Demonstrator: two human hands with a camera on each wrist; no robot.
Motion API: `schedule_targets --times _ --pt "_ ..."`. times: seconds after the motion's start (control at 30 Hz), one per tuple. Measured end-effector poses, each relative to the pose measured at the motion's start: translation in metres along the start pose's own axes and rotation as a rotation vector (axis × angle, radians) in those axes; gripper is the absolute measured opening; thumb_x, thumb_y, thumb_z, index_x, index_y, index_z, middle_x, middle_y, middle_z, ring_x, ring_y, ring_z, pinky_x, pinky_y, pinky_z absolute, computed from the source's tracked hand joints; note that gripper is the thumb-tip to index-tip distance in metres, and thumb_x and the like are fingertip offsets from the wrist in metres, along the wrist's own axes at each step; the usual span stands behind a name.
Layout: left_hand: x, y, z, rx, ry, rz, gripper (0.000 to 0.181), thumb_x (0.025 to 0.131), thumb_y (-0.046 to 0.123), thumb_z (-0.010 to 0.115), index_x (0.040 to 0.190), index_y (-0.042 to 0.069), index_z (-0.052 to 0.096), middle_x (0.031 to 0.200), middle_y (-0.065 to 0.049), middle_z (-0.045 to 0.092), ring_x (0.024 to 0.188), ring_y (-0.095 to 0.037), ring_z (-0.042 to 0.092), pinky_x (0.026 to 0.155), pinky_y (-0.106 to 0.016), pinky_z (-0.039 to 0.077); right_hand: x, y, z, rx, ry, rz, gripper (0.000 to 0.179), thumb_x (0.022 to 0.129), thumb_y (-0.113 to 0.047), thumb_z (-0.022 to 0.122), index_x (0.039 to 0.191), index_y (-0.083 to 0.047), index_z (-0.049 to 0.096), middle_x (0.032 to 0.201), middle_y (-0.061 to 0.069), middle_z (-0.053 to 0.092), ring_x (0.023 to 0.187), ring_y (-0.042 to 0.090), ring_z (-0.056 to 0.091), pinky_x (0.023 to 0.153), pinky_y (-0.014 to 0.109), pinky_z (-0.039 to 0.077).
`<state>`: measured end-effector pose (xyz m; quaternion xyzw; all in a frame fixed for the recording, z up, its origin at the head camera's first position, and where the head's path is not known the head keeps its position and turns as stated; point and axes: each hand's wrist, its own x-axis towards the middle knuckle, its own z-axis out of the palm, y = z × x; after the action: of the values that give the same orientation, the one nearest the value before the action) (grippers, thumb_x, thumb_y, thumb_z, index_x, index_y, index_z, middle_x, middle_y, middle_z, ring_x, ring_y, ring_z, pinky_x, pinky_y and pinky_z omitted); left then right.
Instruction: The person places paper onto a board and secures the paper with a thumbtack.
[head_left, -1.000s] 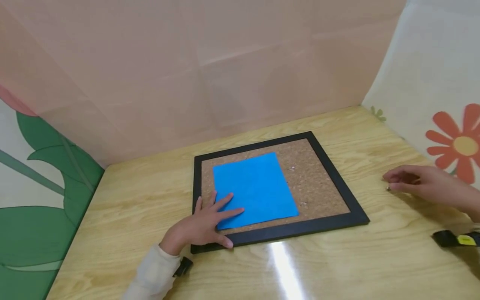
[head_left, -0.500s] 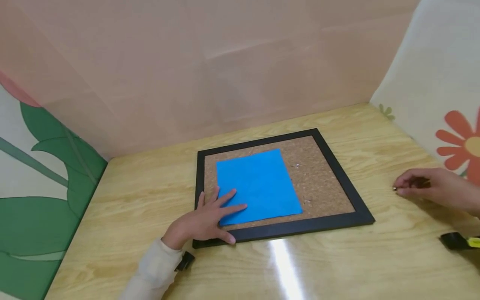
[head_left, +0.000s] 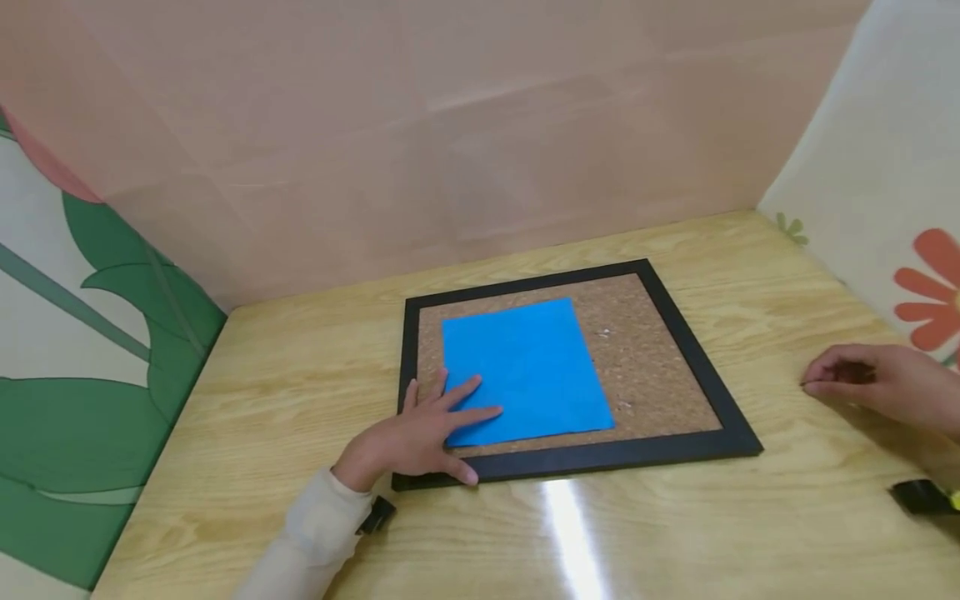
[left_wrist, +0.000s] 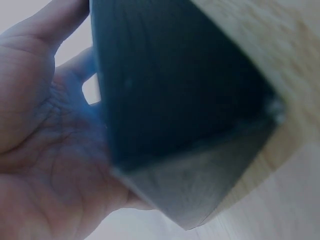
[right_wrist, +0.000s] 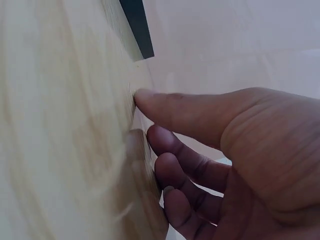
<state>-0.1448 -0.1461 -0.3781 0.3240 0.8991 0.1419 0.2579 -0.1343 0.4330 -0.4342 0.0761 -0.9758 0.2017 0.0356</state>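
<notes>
My left hand [head_left: 416, 437] lies with spread fingers over the lower left of a blue sheet of paper [head_left: 528, 367]. The sheet rests on a cork board [head_left: 660, 367], and my thumb reaches over the black frame [head_left: 600, 457]. In the left wrist view, the frame's corner [left_wrist: 185, 100] crosses in front of the palm. Right of the board, my right hand [head_left: 885, 383] is low at the tabletop, its thumb and index fingertips pinching a tiny tack that they almost fully hide. The right wrist view shows the thumb [right_wrist: 175, 107] at the wood, other fingers curled.
Two small shiny pins, an upper pin [head_left: 604, 332] and a lower pin [head_left: 625, 405], are on the bare cork right of the paper. The wooden table [head_left: 300, 375] meets a pinkish backdrop [head_left: 450, 142] behind and flower-printed cloth [head_left: 930, 167] at the sides.
The right thumb and index finger have closed together over the small shiny tack, which showed beside the thumb earlier. The left hand keeps its place on the paper. The head view has shifted slightly.
</notes>
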Motion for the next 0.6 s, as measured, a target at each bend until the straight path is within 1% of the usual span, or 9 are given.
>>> schedule_targets --times 0.17,0.23,0.3,0.4,0.43,0.53,0.6 --pt "-0.002 -0.001 -0.002 0.006 0.008 -0.008 0.082 0.086 0.05 0.072 0.156 0.041 0.029 0.17 0.003 -0.003 0.153 -0.041 -0.017 0.115 -0.07 -0.012 0.007 0.002 0.005 -0.027 0.062 -0.036 0.011 0.085 -0.012 0.079 0.087 -0.021 0.073 0.073 -0.019 0.063 0.066 -0.012 0.049 0.056 0.011 0.038" --pt "-0.002 0.0 -0.002 0.008 0.008 -0.007 0.082 0.086 0.05 0.072 0.156 0.041 0.029 0.17 0.003 -0.003 0.153 -0.04 -0.016 0.115 -0.07 -0.012 0.008 0.005 0.007 -0.016 0.074 -0.036 0.01 0.085 -0.013 0.079 0.087 -0.02 0.073 0.073 -0.022 0.062 0.066 -0.013 0.049 0.056 0.01 0.038" --pt "-0.002 0.0 -0.001 0.007 0.004 -0.003 0.082 0.086 0.05 0.071 0.156 0.041 0.029 0.17 0.003 -0.003 0.153 -0.04 -0.016 0.115 -0.07 -0.012 0.007 0.01 0.01 0.011 0.089 -0.033 0.009 0.084 -0.012 0.079 0.086 -0.018 0.073 0.072 -0.025 0.061 0.065 -0.013 0.049 0.056 0.01 0.038" --pt "0.001 0.001 0.001 0.003 -0.007 0.007 0.082 0.086 0.051 0.071 0.156 0.041 0.028 0.17 0.002 -0.003 0.153 -0.04 -0.017 0.116 -0.07 -0.011 0.003 0.016 0.015 0.097 0.126 -0.045 0.009 0.083 -0.007 0.08 0.083 -0.012 0.072 0.07 -0.028 0.059 0.061 -0.01 0.048 0.053 0.011 0.036" --pt "0.001 0.001 0.002 0.006 -0.008 0.009 0.082 0.087 0.051 0.071 0.156 0.041 0.028 0.17 0.003 -0.003 0.153 -0.041 -0.017 0.116 -0.07 -0.011 0.002 0.017 0.016 0.117 0.132 -0.048 0.009 0.083 -0.008 0.08 0.082 -0.01 0.071 0.069 -0.029 0.058 0.059 -0.009 0.047 0.052 0.012 0.036" --pt "0.003 0.0 0.002 0.016 -0.008 0.002 0.083 0.086 0.052 0.07 0.156 0.042 0.027 0.17 0.003 -0.003 0.153 -0.04 -0.017 0.116 -0.07 -0.011 0.002 0.019 0.02 0.163 0.151 -0.073 0.009 0.084 -0.006 0.079 0.081 -0.007 0.07 0.068 -0.028 0.056 0.057 -0.006 0.046 0.051 0.015 0.034" --pt "0.003 -0.001 0.002 0.023 -0.005 -0.007 0.083 0.086 0.052 0.071 0.156 0.043 0.027 0.17 0.004 -0.004 0.153 -0.039 -0.017 0.116 -0.07 -0.011 0.005 0.019 0.022 0.176 0.156 -0.076 0.009 0.084 -0.005 0.078 0.081 -0.007 0.07 0.068 -0.027 0.056 0.056 -0.005 0.045 0.05 0.016 0.034"
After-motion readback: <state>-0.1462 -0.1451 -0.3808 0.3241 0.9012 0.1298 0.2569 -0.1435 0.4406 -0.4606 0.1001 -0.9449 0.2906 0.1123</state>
